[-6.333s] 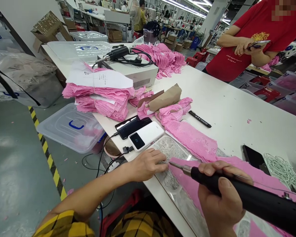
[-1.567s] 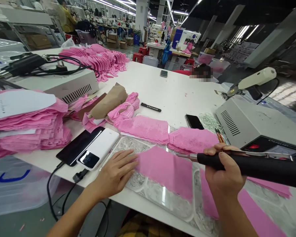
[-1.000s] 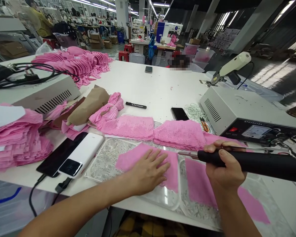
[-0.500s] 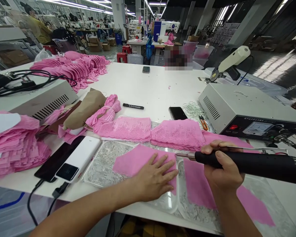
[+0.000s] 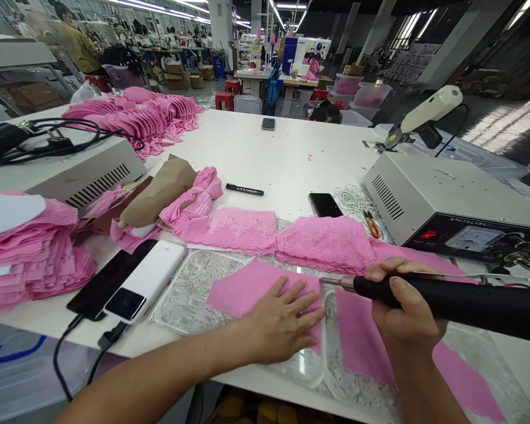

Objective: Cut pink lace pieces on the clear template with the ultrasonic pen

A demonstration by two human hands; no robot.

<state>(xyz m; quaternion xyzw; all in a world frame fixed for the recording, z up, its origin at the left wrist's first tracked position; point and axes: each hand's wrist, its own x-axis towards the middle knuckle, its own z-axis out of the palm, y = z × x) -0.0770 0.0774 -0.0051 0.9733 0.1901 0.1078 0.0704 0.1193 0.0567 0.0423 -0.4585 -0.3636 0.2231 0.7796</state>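
Note:
My left hand (image 5: 285,321) lies flat with fingers spread on a pink fabric piece (image 5: 242,288), which rests on a clear plastic sheet over a grey speckled surface (image 5: 194,294). In my right hand (image 5: 406,312) is a black-handled ultrasonic welding gun (image 5: 463,303), fingers wrapped round the handle. Its metal tip points left and meets the upper right edge of the fabric piece, near my left fingertips. A second pink piece (image 5: 362,341) lies under my right wrist, partly hidden. Just beyond are two stacks of pink lace pieces, a left stack (image 5: 234,229) and a right stack (image 5: 324,241).
At right stands a grey generator box (image 5: 450,194); orange-handled snips (image 5: 371,225) and a phone (image 5: 325,205) lie beside it. A white power bank (image 5: 145,282), a pink fabric pile (image 5: 30,253) and another grey box (image 5: 92,176) are at left. A marker (image 5: 244,189) lies mid-table.
The whole view has shifted slightly, so things appear a little further right. My left hand stays on the fabric, and the gun's tip remains at the fabric's upper right edge.

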